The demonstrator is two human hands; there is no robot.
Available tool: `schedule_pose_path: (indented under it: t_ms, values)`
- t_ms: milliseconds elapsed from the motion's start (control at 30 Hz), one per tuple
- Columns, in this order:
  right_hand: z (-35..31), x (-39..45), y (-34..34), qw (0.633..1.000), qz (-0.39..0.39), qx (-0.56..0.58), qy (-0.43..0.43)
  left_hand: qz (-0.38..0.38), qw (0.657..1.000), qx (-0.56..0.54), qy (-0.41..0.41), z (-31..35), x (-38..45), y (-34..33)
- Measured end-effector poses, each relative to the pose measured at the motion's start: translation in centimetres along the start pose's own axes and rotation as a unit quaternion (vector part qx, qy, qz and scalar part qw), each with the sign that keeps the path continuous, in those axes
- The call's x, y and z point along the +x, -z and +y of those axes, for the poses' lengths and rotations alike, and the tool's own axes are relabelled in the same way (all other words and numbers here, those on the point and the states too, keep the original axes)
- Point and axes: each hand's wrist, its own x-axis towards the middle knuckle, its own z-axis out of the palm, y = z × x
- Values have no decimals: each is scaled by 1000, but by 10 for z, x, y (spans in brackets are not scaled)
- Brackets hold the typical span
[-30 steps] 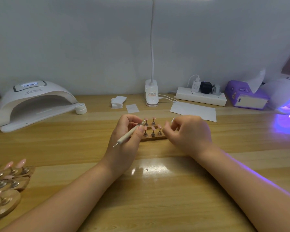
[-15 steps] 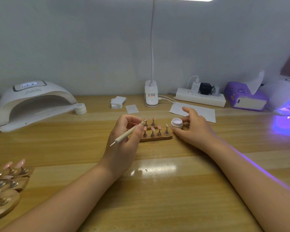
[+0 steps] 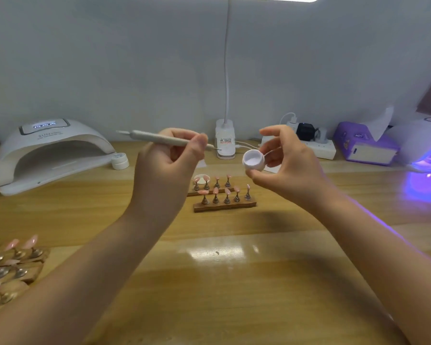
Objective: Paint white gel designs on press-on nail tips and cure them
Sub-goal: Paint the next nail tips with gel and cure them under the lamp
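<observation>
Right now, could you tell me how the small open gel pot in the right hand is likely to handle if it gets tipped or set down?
The gel pot looks light: the right hand holds it by fingertips alone. It has no lid and is tilted toward the brush, so gel might creep out if thin. Being round, it could roll if laid sideways on the table.

A wooden table is seen; two wooden nail-tip stands are set at its middle; more stands lie near left; a white curing lamp and small jar are placed far left; a power strip and purple tissue box far right.
</observation>
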Motion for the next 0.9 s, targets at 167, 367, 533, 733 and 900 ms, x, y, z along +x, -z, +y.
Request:
schedule_pose_path:
  t_ms: [167, 367, 533, 733, 900]
  values:
    - [-36, -6, 0, 997, -36, 7, 65, -33, 998, 48, -24, 18, 2, 2]
    - [-54, -9, 2, 995, -37, 6, 91, -42, 984, 161, -60, 20, 0, 2]
    - [-57, -10, 3, 995, -38, 3, 97, -36, 978, 195, -71, 20, 0, 2]
    - [-58, -11, 3, 994, -41, 4, 103, -40, 975, 207, -71, 18, 1, 2]
    - [-58, -11, 1, 994, -48, -7, 101, -42, 974, 211, -66, 17, 1, 1]
